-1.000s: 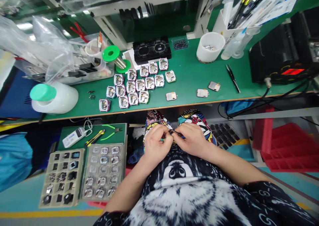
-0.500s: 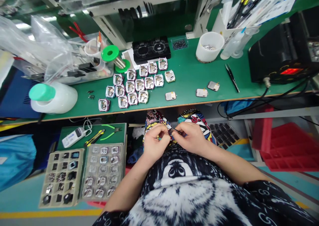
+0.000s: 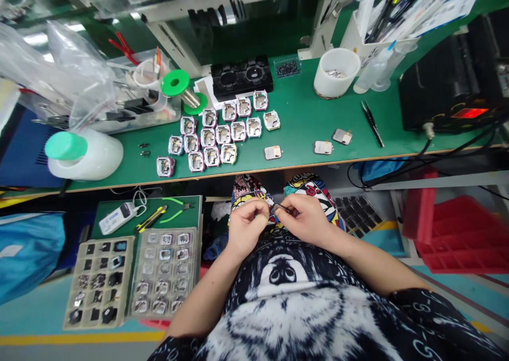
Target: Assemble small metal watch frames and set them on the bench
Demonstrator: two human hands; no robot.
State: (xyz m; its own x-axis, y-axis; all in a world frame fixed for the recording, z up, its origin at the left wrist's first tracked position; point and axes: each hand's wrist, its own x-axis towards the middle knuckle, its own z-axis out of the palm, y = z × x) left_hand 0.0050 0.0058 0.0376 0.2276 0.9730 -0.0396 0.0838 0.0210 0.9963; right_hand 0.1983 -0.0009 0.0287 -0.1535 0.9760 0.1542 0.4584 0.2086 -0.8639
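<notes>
Over my lap, below the bench edge, my right hand (image 3: pixel 305 218) pinches a small dark flat part (image 3: pixel 274 208), which looks like a watch screen. My left hand (image 3: pixel 248 223) meets it from the other side, thumb and forefinger closed at its edge; what lies between those fingertips is hidden. On the bench, closest to my hands, lies a grey watch screen (image 3: pixel 272 152) with a small yellow tab. Two similar screens, one flat and pale (image 3: pixel 322 148) and one turned (image 3: pixel 342 137), rest farther right. Several open watch cases (image 3: pixel 212 157) stand in rows to the left.
Tweezers (image 3: pixel 373 124) lie beside a black soldering station (image 3: pixel 453 80). A white cup (image 3: pixel 336 73), solder spool (image 3: pixel 183 90), black fixture (image 3: pixel 242 78) and capped bottle (image 3: pixel 85 154) stand on the bench. Lower left are parts trays (image 3: pixel 131 276), cutters (image 3: pixel 175 212) and a white device (image 3: pixel 117 218).
My fingertips have shifted slightly around the dark part, and the left fingers sit a little farther from it. The view has moved a touch; the bench items stay in place.
</notes>
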